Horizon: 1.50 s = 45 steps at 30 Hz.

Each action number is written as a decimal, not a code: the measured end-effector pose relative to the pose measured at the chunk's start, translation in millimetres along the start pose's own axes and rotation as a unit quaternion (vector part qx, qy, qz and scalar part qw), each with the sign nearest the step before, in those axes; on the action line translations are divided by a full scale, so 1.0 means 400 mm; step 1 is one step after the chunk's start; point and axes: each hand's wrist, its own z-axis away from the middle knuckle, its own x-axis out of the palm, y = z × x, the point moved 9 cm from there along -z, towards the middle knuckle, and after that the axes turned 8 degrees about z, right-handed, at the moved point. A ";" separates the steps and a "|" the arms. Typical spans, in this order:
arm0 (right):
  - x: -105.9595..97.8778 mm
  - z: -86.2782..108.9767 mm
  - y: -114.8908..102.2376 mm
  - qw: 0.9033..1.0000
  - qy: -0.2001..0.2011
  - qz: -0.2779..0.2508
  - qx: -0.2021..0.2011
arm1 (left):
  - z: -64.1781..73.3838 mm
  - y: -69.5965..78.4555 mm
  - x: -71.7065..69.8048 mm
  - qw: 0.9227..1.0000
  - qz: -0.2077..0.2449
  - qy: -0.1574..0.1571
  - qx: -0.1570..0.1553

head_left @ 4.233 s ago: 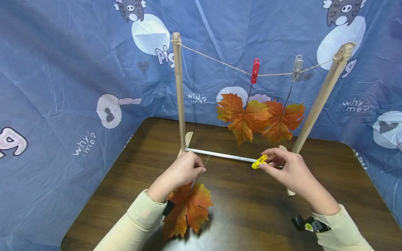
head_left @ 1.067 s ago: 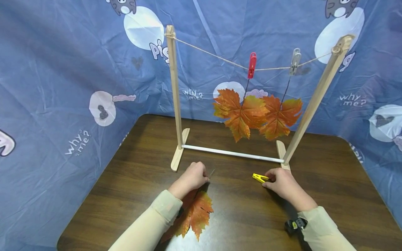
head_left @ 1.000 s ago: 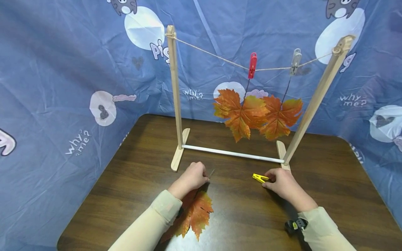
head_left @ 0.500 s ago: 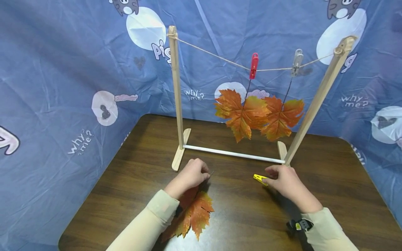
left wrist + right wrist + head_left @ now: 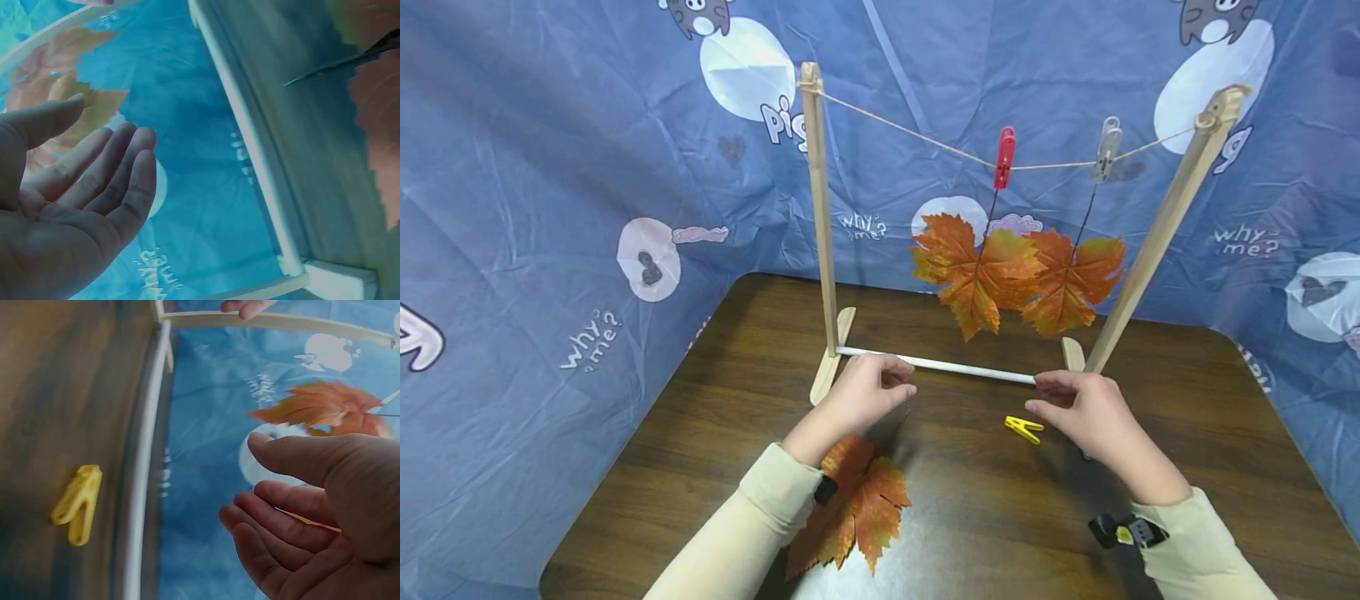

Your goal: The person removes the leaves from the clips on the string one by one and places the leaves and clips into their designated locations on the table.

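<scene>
My left hand [image 5: 863,393] hovers over the table with relaxed fingers and nothing in them; the left wrist view shows its bare palm. Below it an orange artificial maple leaf [image 5: 874,508] lies on the wood, partly covered by my forearm, its dark stem [image 5: 337,67] showing in the left wrist view. My right hand [image 5: 1093,417], also holding nothing, is held just beyond a yellow clothespin [image 5: 1022,429] that lies on the table. Two more maple leaves hang from a string, the left one [image 5: 973,275] by a red clothespin [image 5: 1004,158], the right one [image 5: 1071,287] by a clear clothespin [image 5: 1107,150].
A wooden frame stands behind my hands, with a left post [image 5: 820,217], a right post [image 5: 1165,225] and a white crossbar [image 5: 955,367] low between them. The string [image 5: 910,132] sags between the post tops. Blue printed cloth [image 5: 587,167] surrounds the wooden table [image 5: 700,433].
Earlier, my left hand pinched the leaf's stem and my right hand held the yellow clothespin. Both were lowered to the table and let go; my hands have since risen away from them.
</scene>
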 end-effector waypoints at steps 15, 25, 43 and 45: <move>-0.169 -0.035 -0.154 0.996 0.054 -0.050 -0.047 | -0.030 0.125 -0.065 0.991 0.062 0.092 0.079; -0.245 -0.057 -0.218 0.992 0.087 -0.058 -0.071 | -0.068 0.193 -0.076 0.990 0.076 0.086 0.086; -0.368 -0.112 -0.355 0.980 0.125 -0.051 -0.143 | -0.135 0.309 -0.133 0.983 0.058 0.113 0.130; -0.383 -0.118 -0.367 0.979 0.131 -0.043 -0.150 | -0.142 0.319 -0.139 0.982 0.052 0.116 0.136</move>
